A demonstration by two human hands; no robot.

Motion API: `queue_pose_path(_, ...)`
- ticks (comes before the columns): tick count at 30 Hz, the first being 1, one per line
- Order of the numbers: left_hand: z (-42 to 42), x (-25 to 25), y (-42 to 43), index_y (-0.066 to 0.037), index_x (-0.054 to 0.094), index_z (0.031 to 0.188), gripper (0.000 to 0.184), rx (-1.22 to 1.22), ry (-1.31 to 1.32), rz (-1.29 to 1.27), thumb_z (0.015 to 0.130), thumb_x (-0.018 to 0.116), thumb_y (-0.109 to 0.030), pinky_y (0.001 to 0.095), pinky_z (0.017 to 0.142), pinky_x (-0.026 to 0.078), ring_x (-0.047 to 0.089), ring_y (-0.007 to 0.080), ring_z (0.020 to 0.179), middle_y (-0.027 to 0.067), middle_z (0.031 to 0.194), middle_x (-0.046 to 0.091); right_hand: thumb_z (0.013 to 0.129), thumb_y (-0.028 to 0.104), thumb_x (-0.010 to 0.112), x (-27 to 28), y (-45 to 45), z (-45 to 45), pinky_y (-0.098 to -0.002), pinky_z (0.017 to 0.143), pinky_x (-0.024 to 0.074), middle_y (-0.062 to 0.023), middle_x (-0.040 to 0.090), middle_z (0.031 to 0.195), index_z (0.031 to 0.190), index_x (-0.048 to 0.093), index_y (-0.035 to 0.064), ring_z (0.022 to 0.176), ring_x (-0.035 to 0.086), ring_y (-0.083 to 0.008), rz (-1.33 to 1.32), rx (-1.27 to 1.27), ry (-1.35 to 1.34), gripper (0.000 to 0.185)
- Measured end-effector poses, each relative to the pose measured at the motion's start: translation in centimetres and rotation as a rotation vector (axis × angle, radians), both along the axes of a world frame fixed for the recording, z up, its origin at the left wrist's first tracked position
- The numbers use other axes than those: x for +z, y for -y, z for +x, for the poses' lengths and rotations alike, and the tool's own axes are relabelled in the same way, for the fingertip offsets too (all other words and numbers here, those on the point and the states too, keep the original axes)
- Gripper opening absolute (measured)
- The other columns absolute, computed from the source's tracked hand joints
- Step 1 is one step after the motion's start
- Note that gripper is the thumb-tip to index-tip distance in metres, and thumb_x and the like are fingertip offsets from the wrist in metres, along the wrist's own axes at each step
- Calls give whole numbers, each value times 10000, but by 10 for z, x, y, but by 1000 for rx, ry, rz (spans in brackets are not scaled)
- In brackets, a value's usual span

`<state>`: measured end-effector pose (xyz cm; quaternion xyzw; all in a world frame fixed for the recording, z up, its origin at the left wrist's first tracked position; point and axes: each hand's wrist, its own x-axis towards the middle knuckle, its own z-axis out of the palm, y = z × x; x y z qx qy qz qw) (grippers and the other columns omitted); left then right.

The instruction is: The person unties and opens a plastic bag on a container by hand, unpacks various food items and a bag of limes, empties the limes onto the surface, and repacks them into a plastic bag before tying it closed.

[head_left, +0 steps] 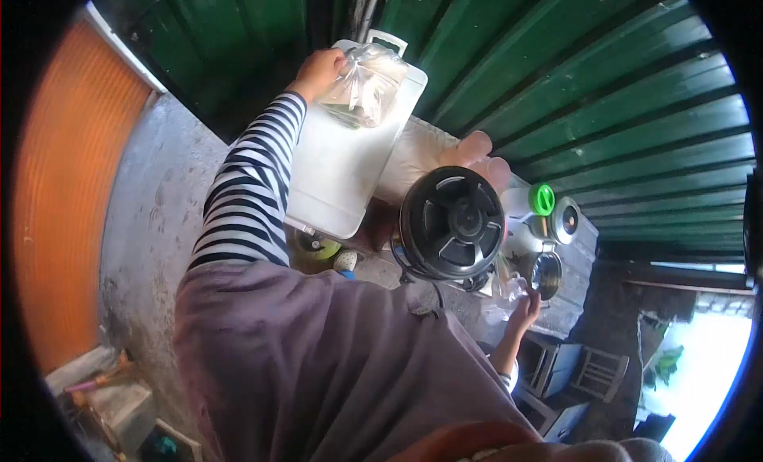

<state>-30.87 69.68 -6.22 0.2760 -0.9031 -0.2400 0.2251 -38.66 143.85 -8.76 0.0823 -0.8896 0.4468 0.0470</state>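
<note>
My left hand (321, 74), in a black-and-white striped sleeve, has its fingers closed on the edge of a clear plastic bag (367, 84). The bag lies on the far end of a white cooler lid (338, 176); its pale and greenish contents are hard to make out. Off to the right, my right hand (524, 309) is closed on crumpled clear plastic (502, 297), which looks like a thin bag. That hand is beside a round metal pot (545, 274). Between my hands stands a round appliance with a black ribbed top (451, 223).
Pink cups (475, 146) stand behind the black-topped appliance. A green-lidded container (541, 199) and a round metal-lidded vessel (565, 220) stand on the grey tabletop (584, 255). A green corrugated wall (509, 72) closes off the back. Wooden stools (600, 373) are at lower right.
</note>
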Motion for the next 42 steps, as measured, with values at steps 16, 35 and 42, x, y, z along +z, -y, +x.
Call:
queue_pose_path(16, 80, -9, -48, -82, 675, 940, 211, -141, -40, 82, 793, 712, -227, 374, 780, 539, 694, 289, 878, 119, 910, 719, 921, 92, 651, 36, 10, 323, -236, 589, 395, 32, 615, 770, 1102, 716, 21, 647, 502, -60, -40, -90, 349, 205)
queue_pose_path(35, 32, -13, 34, -141, 701, 1084, 294, -815, -343, -311, 811, 736, -245, 424, 1026, 414, 539, 328, 1143, 66, 1167, 642, 894, 213, 717, 46, 448, 188, -347, 945, 479, -127, 664, 1175, 1224, 643, 69, 1107, 630, -250, -223, 301, 85, 367)
queue_pose_path(42, 37, -3, 46, -160, 707, 1033, 301, -824, -366, -188, 747, 792, -199, 443, 982, 429, 534, 339, 1131, 52, 1133, 636, 857, 335, 734, 64, 608, 101, -367, 907, 501, -134, 699, 1099, 1167, 691, 88, 1028, 661, -270, 279, 96, -140, 399)
